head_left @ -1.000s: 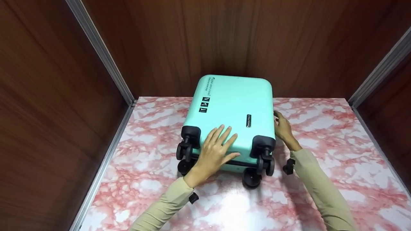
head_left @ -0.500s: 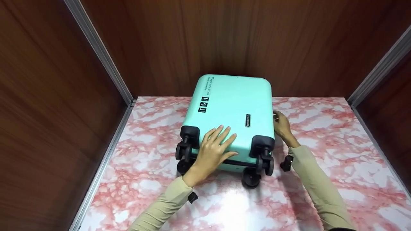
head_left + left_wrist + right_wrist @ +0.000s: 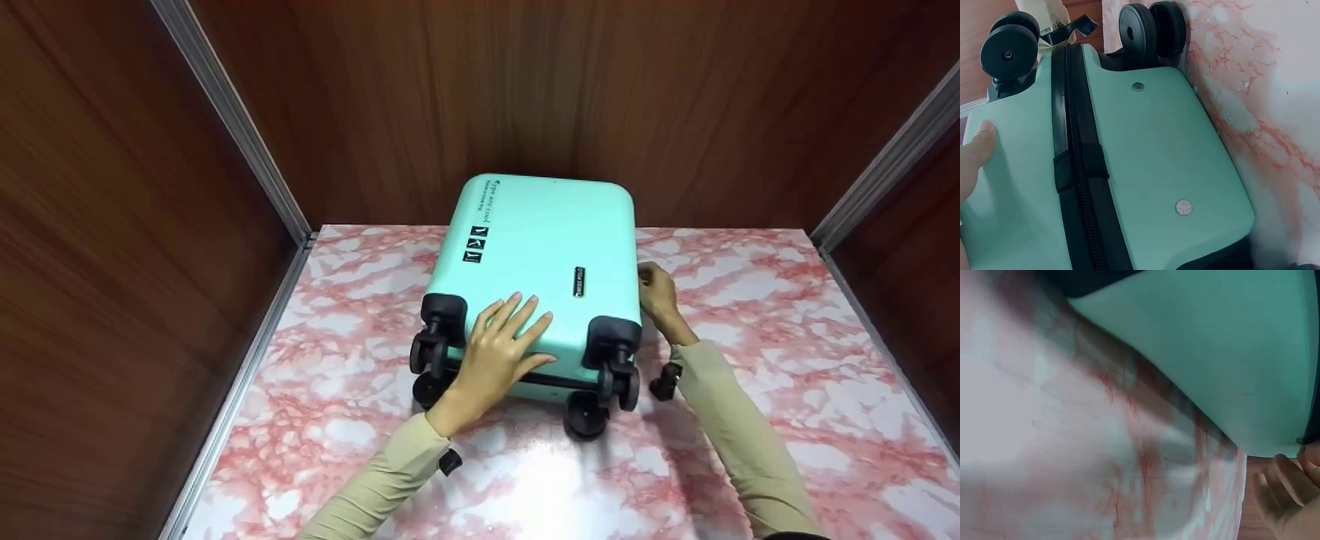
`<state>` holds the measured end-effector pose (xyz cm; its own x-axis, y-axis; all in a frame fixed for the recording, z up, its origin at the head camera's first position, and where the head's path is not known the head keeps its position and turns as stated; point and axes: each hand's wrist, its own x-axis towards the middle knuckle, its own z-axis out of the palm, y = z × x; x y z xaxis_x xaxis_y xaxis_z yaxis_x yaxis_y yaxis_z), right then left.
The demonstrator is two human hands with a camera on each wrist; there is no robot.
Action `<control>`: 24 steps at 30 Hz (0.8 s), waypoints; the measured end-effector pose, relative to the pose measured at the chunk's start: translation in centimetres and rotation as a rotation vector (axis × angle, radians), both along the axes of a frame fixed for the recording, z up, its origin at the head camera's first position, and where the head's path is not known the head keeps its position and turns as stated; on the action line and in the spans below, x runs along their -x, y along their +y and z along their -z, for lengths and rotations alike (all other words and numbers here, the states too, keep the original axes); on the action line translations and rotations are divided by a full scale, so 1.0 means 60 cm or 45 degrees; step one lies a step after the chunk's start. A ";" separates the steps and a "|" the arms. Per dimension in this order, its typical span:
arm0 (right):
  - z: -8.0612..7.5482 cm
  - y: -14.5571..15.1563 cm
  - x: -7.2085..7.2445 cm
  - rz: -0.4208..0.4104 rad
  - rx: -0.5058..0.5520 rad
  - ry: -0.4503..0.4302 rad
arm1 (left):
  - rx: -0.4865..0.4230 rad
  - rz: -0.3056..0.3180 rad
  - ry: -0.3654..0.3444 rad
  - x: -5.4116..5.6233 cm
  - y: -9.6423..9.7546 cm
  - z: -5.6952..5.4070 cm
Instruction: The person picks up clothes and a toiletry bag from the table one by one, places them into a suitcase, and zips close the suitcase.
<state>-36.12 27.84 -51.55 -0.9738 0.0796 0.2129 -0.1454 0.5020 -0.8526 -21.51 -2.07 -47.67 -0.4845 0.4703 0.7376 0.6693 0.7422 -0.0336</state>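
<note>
A mint-green hard-shell suitcase (image 3: 540,232) lies flat on the table, its black wheels (image 3: 619,382) toward me. My left hand (image 3: 499,356) rests on the top shell near the wheel end, fingers spread; its thumb (image 3: 981,143) shows at the edge of the left wrist view. A black zipper (image 3: 1081,169) runs round the suitcase's side. My right hand (image 3: 658,294) is at the suitcase's right side, fingertips partly hidden behind the shell. In the right wrist view, its fingers (image 3: 1292,481) are curled and pinch a small metal zipper pull (image 3: 1300,441) at the zipper band.
The table (image 3: 337,435) has a red-and-white marbled top. A dark wood panel (image 3: 517,90) stands close behind the suitcase, with further wood panels and metal rails (image 3: 232,112) at both sides. A black strap end (image 3: 450,461) hangs from the left wrist.
My right wrist and forearm have shifted slightly left, and the right fingers look more closed at the suitcase's side. The left hand stays in place on the shell.
</note>
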 end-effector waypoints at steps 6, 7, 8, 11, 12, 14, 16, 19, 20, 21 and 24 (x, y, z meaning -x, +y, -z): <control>-0.004 -0.004 0.001 0.016 0.077 -0.077 | 0.003 0.004 -0.015 0.001 0.001 -0.001; -0.005 -0.004 0.002 0.019 0.082 -0.084 | 0.003 0.005 -0.017 0.001 0.001 -0.001; -0.005 -0.004 0.002 0.023 0.084 -0.086 | 0.002 0.006 -0.020 0.001 0.001 -0.001; -0.004 -0.002 0.005 0.038 0.064 -0.088 | -0.005 0.013 -0.026 0.002 0.001 0.000; -0.004 -0.001 0.005 0.041 0.050 -0.085 | -0.007 0.015 -0.025 0.002 0.001 0.000; -0.003 0.000 0.007 0.041 0.022 -0.073 | -0.010 0.016 -0.022 0.002 0.001 0.000; -0.003 0.000 0.006 0.049 -0.026 -0.052 | -0.007 0.010 -0.011 0.002 0.000 0.000; -0.001 0.002 0.006 0.069 -0.107 -0.011 | 0.003 -0.002 0.010 0.001 0.000 0.000; -0.001 0.003 0.005 0.077 -0.138 0.002 | 0.007 -0.007 0.018 0.001 0.000 0.000; 0.000 0.004 0.005 0.086 -0.168 0.018 | 0.011 -0.010 0.024 0.001 0.000 0.001; 0.000 0.007 0.002 0.090 -0.235 0.062 | 0.020 -0.016 0.043 0.002 0.000 0.002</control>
